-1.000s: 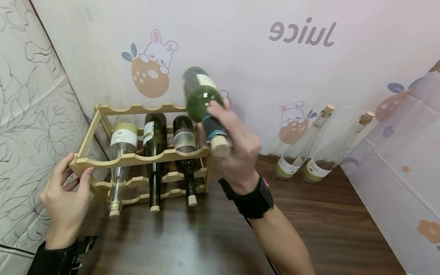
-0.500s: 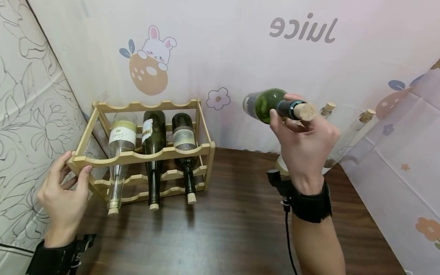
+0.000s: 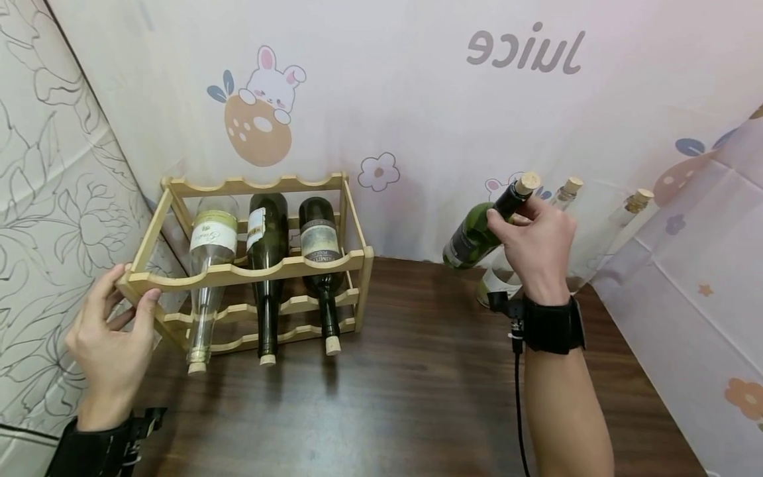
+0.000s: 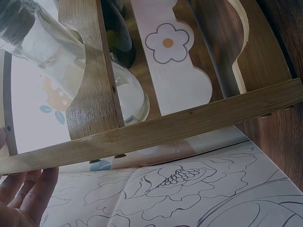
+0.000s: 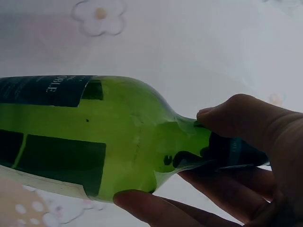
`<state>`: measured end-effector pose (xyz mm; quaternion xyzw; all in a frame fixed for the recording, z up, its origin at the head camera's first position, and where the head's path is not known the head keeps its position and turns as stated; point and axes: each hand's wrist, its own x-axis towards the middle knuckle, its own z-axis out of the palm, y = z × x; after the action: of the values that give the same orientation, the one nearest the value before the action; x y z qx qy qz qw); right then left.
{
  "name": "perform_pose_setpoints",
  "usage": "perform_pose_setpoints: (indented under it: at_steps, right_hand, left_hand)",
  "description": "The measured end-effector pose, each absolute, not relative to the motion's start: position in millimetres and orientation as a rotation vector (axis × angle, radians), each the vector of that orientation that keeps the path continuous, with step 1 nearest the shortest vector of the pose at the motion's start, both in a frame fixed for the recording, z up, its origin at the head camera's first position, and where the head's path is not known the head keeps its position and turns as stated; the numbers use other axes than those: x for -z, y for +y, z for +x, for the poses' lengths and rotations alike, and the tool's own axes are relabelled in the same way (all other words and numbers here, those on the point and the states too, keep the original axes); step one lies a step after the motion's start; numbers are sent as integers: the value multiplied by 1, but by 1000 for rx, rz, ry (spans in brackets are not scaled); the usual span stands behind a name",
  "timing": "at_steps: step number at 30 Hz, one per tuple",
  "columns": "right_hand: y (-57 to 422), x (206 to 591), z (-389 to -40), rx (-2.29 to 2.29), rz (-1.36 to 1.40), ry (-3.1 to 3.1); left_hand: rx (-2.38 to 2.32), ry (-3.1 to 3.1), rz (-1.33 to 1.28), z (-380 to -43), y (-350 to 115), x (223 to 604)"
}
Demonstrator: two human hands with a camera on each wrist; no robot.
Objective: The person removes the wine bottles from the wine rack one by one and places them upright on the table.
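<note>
My right hand [image 3: 533, 245] grips a green wine bottle [image 3: 473, 233] by its dark neck; the bottle leans, corked end up and to the right, base down and to the left. In the right wrist view, thumb and fingers wrap the neck of the green bottle [image 5: 128, 137]. My left hand [image 3: 113, 338] holds the front left corner of a wooden wine rack [image 3: 292, 267]. In the rack's top tier lie a clear bottle [image 3: 213, 238], a dark green bottle [image 3: 267, 245] and a darker labelled bottle [image 3: 320, 242], corks toward me.
Two clear corked bottles stand at the back right, one clear bottle [image 3: 499, 281] partly behind the held one, the other clear bottle [image 3: 614, 232] partly behind my hand. Patterned curtains hang behind and at both sides of the dark wooden tabletop [image 3: 381, 397].
My right hand has carried the green bottle from above the rack's right end to the right and lowered it, its base swinging downward. The left hand stays on the rack.
</note>
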<state>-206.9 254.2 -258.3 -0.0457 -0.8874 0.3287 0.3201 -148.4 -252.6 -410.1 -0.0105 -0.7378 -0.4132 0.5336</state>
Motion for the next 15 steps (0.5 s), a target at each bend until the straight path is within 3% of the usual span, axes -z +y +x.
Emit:
perform_pose_setpoints:
  at_steps: [15]
  right_hand:
    - [280,292,-243,-794,-205,-2521]
  left_hand:
    - [1007,-1752,-22,-148,-249,407]
